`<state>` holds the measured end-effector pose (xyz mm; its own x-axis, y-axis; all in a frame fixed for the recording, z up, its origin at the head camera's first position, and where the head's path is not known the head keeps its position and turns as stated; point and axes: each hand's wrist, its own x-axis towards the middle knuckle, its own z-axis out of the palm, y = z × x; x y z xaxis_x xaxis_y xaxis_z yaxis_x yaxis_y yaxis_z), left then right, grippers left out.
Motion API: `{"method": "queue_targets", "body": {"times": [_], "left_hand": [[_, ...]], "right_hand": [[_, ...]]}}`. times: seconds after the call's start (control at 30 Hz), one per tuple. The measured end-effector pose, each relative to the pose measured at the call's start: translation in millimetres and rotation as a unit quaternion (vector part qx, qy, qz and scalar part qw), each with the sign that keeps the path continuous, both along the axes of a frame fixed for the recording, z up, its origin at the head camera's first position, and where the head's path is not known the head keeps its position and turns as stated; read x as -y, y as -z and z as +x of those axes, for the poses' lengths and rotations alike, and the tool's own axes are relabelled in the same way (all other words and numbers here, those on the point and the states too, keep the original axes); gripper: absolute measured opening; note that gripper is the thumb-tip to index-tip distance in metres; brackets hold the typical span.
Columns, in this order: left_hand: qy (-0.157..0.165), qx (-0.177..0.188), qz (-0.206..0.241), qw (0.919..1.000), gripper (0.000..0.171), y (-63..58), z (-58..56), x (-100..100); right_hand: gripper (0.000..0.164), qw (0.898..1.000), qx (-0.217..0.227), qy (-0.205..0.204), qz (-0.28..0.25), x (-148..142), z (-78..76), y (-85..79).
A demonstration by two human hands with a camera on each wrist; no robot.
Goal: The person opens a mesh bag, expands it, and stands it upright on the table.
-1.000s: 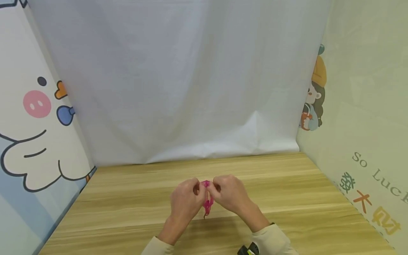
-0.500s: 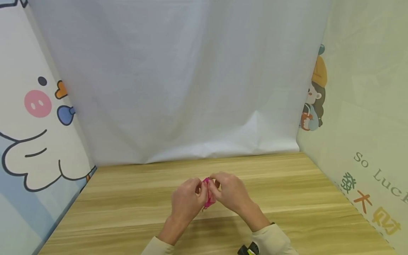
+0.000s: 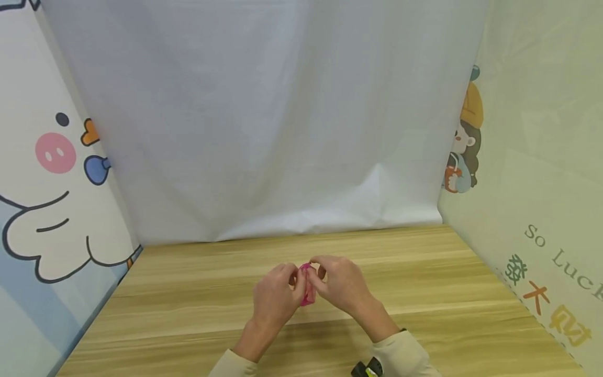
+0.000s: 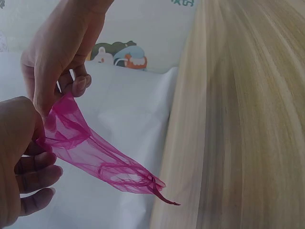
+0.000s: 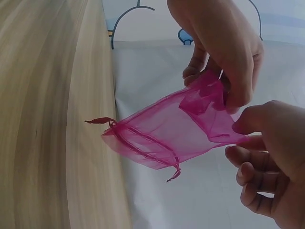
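Note:
A sheer magenta organza drawstring pouch (image 3: 308, 297) hangs between my hands above the table, drawstring end downward. My left hand (image 3: 277, 292) pinches one side of its upper end between thumb and index finger. My right hand (image 3: 341, 285) pinches the opposite side of that end. In the right wrist view the pouch (image 5: 167, 124) is spread fairly flat, its upper end folded. A dark red cord (image 5: 147, 140) runs across the gathered end, with knotted tails on both sides. The pouch (image 4: 100, 152) looks narrower in the left wrist view, one cord tail dangling.
Below the hands is a wood-grain tabletop (image 3: 198, 298). A white cloth (image 3: 264, 131) hangs along the back edge. Printed cartoon panels stand at the left (image 3: 56, 199) and right (image 3: 532, 173). A small black device (image 3: 367, 368) shows by the right sleeve.
Between the fingers the pouch has shifted and spread, its lower end now a little higher and wider. The cord tail at its bottom no longer shows in the head view. Both hands stay nearly in place.

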<state>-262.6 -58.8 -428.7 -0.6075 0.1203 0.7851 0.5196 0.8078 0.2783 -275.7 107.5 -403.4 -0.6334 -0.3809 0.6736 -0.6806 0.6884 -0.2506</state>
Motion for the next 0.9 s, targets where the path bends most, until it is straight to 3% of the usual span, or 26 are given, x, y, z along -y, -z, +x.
{"method": "queue_targets", "body": {"times": [0.2,0.37,0.47,0.6,0.7,0.9], "left_hand": [[0.017,-0.008,-0.02,0.9996,0.02,-0.1,-0.4,0],[0.037,-0.003,-0.037,0.9986,0.015,0.6,-0.9,-1],[0.052,0.02,-0.023,0.9982,0.013,0.7,-1.0,0],[0.073,0.066,0.021,0.9949,0.013,-1.3,-0.4,0],[0.062,0.115,0.039,0.9906,0.024,-4.8,1.1,-1],[0.025,0.239,0.048,0.9694,0.047,-10.0,4.5,-1]], "right_hand": [[0.019,1.0,0.0,-0.012,0.013,-2,0.0,1.2],[0.009,1.0,0.013,-0.019,0.021,-3,1.4,0.2],[0.004,1.0,0.013,-0.013,0.018,-3,1.5,0.2],[0.004,1.0,0.001,0.015,0.009,-3,0.6,0.7],[0.004,0.999,-0.011,0.047,-0.002,-4,-0.5,0.9],[0.005,0.995,-0.038,0.086,-0.033,-4,-1.8,1.5]]}}
